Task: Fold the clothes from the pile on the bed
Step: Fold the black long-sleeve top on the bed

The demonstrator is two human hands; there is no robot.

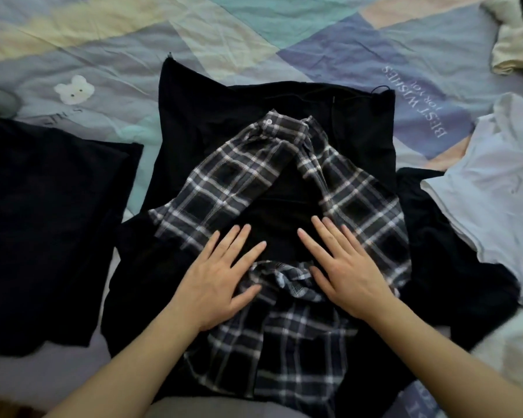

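Plaid shirt [266, 206] lies mid-bed on a black garment [284, 110], sleeves crossed inward. Left hand [221, 279] and right hand [344, 267] press it flat, fingers straight and spread, gripping nothing. Best to smooth outward, squaring the edges before folding the hem up.

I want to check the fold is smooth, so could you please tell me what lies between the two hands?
In the head view, between the left hand and right hand lie dark cloth and the bunched collar of the plaid shirt.
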